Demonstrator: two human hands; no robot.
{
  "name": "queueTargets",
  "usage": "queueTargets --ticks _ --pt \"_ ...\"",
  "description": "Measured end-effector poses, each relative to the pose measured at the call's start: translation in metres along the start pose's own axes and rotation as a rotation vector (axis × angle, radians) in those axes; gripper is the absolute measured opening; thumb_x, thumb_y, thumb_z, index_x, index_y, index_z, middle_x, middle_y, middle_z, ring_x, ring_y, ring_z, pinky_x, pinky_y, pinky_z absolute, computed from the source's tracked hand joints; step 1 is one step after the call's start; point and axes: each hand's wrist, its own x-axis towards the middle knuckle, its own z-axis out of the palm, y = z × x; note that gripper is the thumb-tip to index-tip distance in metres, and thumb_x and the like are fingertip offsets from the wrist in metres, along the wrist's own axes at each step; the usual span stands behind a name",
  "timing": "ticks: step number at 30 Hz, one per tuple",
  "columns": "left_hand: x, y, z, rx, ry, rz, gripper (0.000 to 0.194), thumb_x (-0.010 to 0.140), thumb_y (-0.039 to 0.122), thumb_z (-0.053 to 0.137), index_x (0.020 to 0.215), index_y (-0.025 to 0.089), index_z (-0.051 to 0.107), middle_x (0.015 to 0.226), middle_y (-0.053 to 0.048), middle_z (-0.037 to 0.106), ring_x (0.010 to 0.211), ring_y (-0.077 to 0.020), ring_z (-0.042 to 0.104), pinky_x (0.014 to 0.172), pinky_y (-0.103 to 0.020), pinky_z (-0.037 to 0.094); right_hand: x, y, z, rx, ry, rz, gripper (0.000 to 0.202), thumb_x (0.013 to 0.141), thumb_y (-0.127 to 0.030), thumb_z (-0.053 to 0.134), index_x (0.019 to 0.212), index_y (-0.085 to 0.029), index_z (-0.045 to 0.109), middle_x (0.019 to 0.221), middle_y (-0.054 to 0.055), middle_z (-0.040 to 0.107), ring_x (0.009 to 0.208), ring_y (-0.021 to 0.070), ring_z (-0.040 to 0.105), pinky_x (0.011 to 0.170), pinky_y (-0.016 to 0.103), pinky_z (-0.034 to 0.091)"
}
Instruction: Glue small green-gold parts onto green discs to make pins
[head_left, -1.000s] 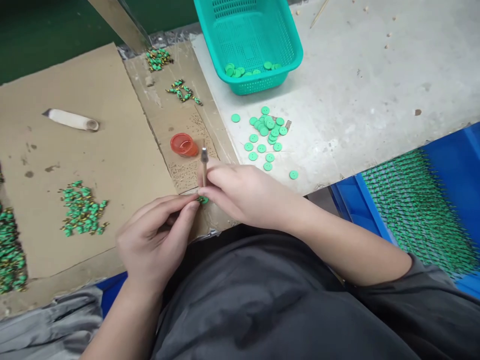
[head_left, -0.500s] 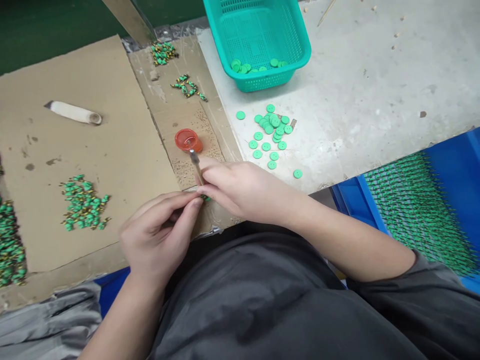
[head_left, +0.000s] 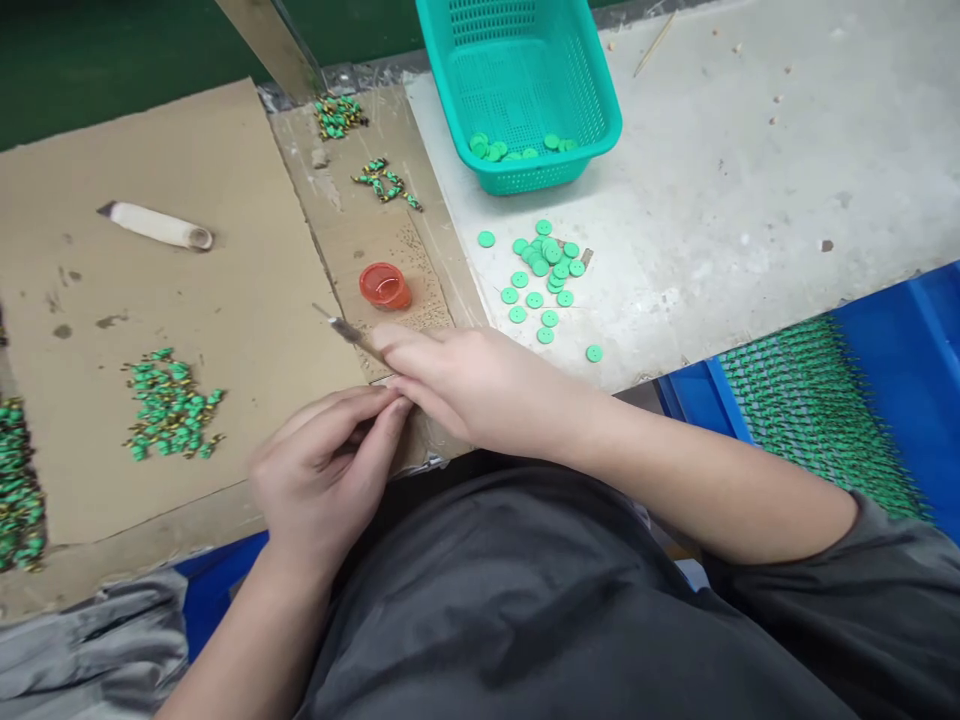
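My right hand [head_left: 480, 385] is closed round a thin tool [head_left: 352, 333] with a wooden handle and a fine tip, which points up and left. Thumb and forefinger of my left hand [head_left: 330, 460] are pinched together, touching the right fingertips; whatever they hold is hidden. Just beyond the hands stands a small red cup [head_left: 385, 287] on a cardboard piece strewn with tiny beads. Green buttons [head_left: 551, 250] lie loose on the pale tabletop to the right.
A teal basket [head_left: 525, 180] holds several green buttons. Green and gold pieces [head_left: 176, 405] are heaped on the left cardboard [head_left: 247, 300], near a white pointed object [head_left: 154, 225]. Blue trays [head_left: 892, 350] with rows of green pieces stand at the right, below the table.
The tool's tip has swung left, from over the red cup to the cardboard beside it. The small green item between my fingertips is now hidden. The view has shifted slightly.
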Motion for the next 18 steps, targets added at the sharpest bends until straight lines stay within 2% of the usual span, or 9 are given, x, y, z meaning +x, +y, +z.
queueTargets --ticks 3,6,11,15,18 --pt "-0.001 0.001 0.000 -0.010 -0.020 -0.008 0.010 0.110 0.034 0.088 0.107 0.030 0.096 0.108 -0.004 0.096 0.097 -0.0210 0.093 0.091 -0.031 0.075 -0.011 0.005 0.001 0.044 0.094 -0.005 0.015 0.130 -0.028 0.054 0.133 -0.024 0.068 0.130 0.008 0.088 0.118 0.0257 0.088 0.103 0.036 0.069" --pt "-0.001 0.000 0.001 -0.021 -0.026 -0.001 0.009 0.111 0.032 0.088 0.109 0.030 0.097 0.110 -0.003 0.096 0.098 -0.0203 0.093 0.094 -0.031 0.075 -0.021 0.007 0.002 0.060 0.158 -0.030 0.020 0.132 -0.029 0.052 0.121 -0.024 0.068 0.133 0.009 0.086 0.120 0.0240 0.088 0.107 0.036 0.069" --pt "0.001 0.000 0.002 -0.026 -0.023 0.022 0.008 0.111 0.029 0.089 0.108 0.030 0.096 0.107 -0.003 0.095 0.095 -0.0191 0.093 0.092 -0.030 0.075 -0.025 0.008 0.008 0.028 0.115 -0.051 0.030 0.134 -0.036 0.046 0.119 -0.025 0.070 0.124 0.008 0.084 0.114 0.0243 0.087 0.106 0.038 0.070" --pt "0.002 0.001 0.002 -0.031 -0.019 0.044 0.007 0.111 0.028 0.089 0.107 0.029 0.096 0.105 -0.003 0.095 0.094 -0.0187 0.093 0.091 -0.029 0.075 -0.022 0.008 0.010 0.003 0.084 -0.049 0.037 0.135 -0.041 0.041 0.126 -0.024 0.073 0.118 0.009 0.082 0.111 0.0258 0.086 0.105 0.040 0.071" --pt "0.000 -0.001 0.003 -0.032 -0.017 0.068 0.006 0.110 0.025 0.090 0.108 0.028 0.095 0.106 -0.002 0.095 0.094 -0.0171 0.092 0.092 -0.027 0.074 -0.022 0.007 0.010 0.004 0.075 -0.035 0.036 0.135 -0.040 0.041 0.130 -0.024 0.073 0.120 0.009 0.081 0.112 0.0262 0.085 0.105 0.040 0.070"
